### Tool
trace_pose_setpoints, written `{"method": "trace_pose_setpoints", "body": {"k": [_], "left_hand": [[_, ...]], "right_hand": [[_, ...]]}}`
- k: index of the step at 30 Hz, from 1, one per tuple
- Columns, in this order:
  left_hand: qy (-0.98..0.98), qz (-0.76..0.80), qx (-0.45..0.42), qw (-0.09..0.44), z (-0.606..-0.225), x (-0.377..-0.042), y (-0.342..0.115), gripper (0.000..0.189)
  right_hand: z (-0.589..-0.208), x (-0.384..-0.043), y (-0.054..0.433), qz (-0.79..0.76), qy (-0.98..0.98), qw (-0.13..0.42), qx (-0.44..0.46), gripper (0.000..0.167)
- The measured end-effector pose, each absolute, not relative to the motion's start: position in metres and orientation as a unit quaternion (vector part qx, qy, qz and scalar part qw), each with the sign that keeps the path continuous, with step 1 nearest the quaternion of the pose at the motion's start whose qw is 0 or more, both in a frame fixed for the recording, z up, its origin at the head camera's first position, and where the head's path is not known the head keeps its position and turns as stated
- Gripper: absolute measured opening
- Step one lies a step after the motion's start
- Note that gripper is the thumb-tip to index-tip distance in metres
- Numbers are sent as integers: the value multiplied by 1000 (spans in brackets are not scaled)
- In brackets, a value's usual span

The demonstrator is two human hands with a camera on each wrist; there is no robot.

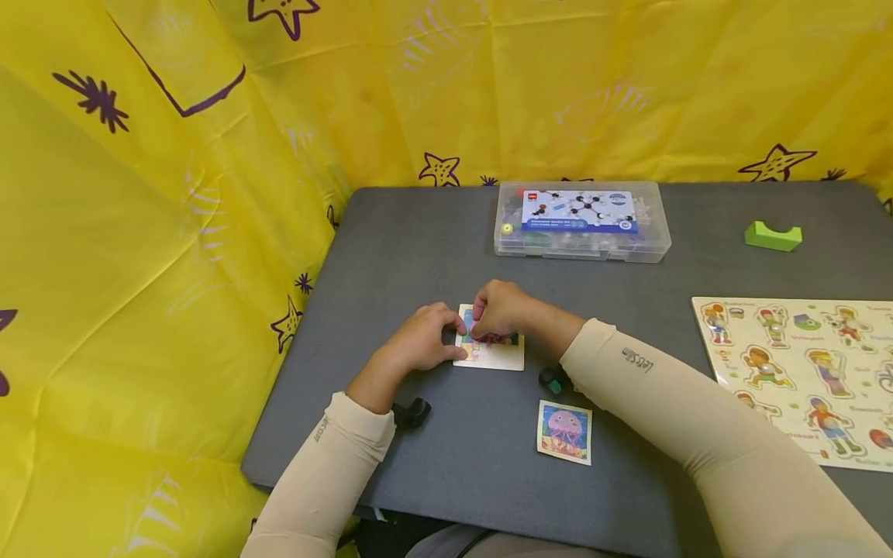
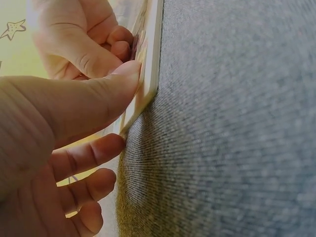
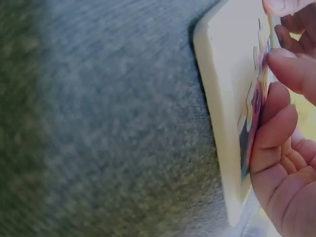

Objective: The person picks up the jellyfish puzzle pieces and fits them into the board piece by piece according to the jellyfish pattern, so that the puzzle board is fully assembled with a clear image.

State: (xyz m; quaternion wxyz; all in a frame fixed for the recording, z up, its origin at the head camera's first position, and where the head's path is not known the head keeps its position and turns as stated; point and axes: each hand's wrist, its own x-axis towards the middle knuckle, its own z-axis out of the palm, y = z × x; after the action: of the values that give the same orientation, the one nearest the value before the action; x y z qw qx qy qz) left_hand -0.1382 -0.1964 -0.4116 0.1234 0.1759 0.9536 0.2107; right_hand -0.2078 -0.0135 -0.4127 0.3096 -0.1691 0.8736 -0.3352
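A small cream jigsaw board (image 1: 504, 359) lies flat on the table, its lower right part bare and coloured puzzle pieces (image 3: 256, 101) on the rest. My left hand (image 1: 424, 339) is at its left edge, thumb resting on the face near the corner and index fingertip at the side. The other left fingers (image 2: 89, 185) hang loose off the board. From above, my right hand (image 1: 504, 310) pinches a puzzle piece against the board with thumb and fingertips, covering much of the picture. A card with a pink jellyfish (image 1: 565, 432) lies nearer to me.
A clear plastic box (image 1: 582, 246) with a molecular model label stands at the back. To the right are a large sports picture board (image 1: 795, 380) and a green notched block (image 1: 773, 236). Black wrist devices (image 1: 413, 413) sit by both forearms. A yellow curtain (image 1: 418, 93) surrounds the grey table (image 1: 446, 457).
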Motion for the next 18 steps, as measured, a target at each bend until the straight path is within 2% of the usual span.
{"method": "trace_pose_setpoints", "body": {"k": [12, 18], "left_hand": [[952, 202, 193, 126, -414, -141, -197, 25], [951, 182, 231, 97, -416, -138, -196, 23]], "right_hand": [[-412, -215, -13, -324, 870, 337, -156, 24], [-411, -215, -14, -324, 868, 339, -166, 23]]}}
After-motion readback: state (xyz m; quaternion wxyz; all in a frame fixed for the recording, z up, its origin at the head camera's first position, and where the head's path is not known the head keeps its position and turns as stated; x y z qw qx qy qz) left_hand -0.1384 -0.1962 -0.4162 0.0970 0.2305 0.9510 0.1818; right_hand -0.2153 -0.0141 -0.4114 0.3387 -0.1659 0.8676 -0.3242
